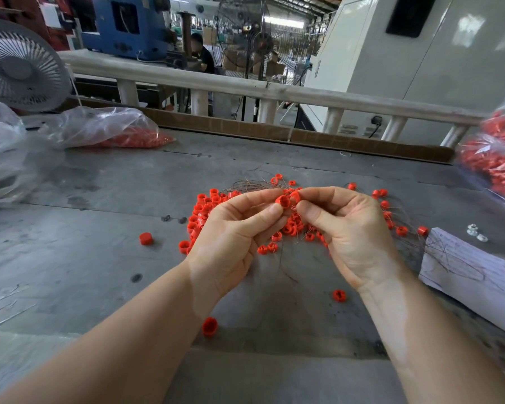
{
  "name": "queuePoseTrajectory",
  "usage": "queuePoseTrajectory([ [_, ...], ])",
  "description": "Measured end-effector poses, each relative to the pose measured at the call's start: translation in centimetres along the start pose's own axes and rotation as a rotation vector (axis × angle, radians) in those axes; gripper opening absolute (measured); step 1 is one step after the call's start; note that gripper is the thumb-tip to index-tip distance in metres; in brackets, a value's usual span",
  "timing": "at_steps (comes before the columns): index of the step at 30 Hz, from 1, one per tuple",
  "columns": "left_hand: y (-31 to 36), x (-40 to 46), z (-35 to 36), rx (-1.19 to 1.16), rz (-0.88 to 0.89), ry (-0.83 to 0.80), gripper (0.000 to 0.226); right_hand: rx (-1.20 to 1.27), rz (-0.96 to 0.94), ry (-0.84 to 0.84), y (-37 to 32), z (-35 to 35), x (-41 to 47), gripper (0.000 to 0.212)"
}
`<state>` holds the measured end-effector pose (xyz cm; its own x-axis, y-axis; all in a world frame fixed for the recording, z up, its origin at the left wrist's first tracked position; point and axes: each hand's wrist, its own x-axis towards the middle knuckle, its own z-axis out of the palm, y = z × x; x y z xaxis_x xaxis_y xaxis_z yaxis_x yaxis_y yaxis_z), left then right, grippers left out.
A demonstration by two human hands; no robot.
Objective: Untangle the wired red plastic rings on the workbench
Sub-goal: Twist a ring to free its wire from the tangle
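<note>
— Red plastic rings (pixel 204 211) lie tangled with thin wire mid-bench. Which step?
— Separating two: left hand (pixel 233 237) pinches one ring (pixel 283 201), right hand (pixel 353 228) pinches its neighbour (pixel 295 195). Next, I think, pull gently apart, freeing the wire.

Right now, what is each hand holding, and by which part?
Left hand pinches a red ring by its outer wall; right hand pinches the neighbouring ring likewise, above the pile.

Rings (pixel 204 212) lie mid-workbench (pixel 99 258) (bags (pixel 105 128) far left and right), paper (pixel 473 275) right.
</note>
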<state>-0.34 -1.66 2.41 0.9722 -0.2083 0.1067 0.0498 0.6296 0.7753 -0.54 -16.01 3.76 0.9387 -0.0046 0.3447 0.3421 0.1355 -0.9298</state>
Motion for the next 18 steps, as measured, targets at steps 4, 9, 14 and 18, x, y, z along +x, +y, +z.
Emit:
queuePoseTrajectory([
  [4,0.01,-0.05,0.04,0.000,-0.007,-0.009,0.020,0.050,0.063,0.013,0.00,-0.02,0.07,0.011],
  [9,0.01,0.01,0.06,-0.006,-0.010,0.005,0.019,0.098,0.097,0.039,0.08,0.10,0.07,0.012],
  [14,0.02,-0.04,0.05,-0.002,-0.006,0.003,0.018,0.112,0.078,0.074,0.02,-0.07,0.05,0.009],
  [18,0.01,0.00,-0.01,-0.018,-0.010,0.018,0.018,0.068,0.066,0.072,0.21,-0.14,0.05,0.006],
])
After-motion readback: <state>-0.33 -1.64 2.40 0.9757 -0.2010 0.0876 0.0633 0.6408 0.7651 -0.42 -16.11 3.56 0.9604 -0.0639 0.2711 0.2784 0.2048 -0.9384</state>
